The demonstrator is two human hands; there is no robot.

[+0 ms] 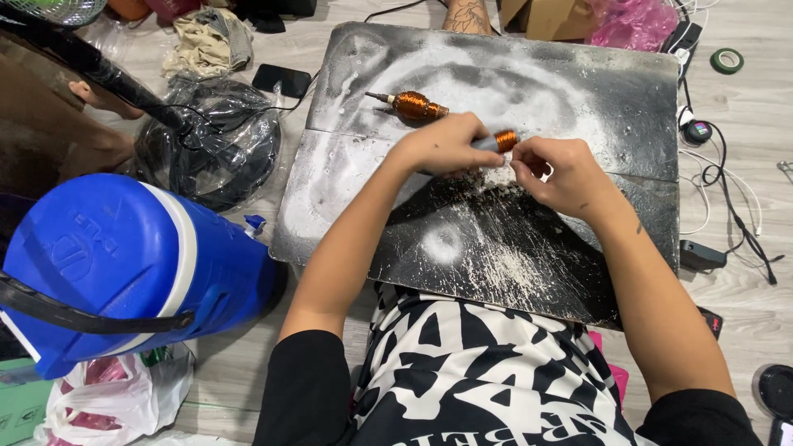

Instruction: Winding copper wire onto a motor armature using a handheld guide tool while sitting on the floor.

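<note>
Seen from the head camera, a person seated on the floor works over a dark, scorched board dusted with white powder [595, 91], both bare hands meeting near its middle. The left hand [442, 144] is curled shut around a small grey-handled rotor wound with bright copper wire [501, 140], whose coil end pokes out between the two hands. The right hand [562, 175] sits just beside that coil, thumb and forefinger pinched close together at it; whether they grip a strand of wire is too fine to tell. Just beyond the left hand, farther up the board, lies a second, larger copper-wound armature with a dark metal shaft [410, 106], apart from both hands. Directly under the grip, white flecks and scratches scatter across the board. Well off to the left of the hands stands a big blue plastic water cooler with a black strap [124, 264], and far to the right, a tangle of black and white cables [727, 190] runs over the pale wooden floor.
</note>
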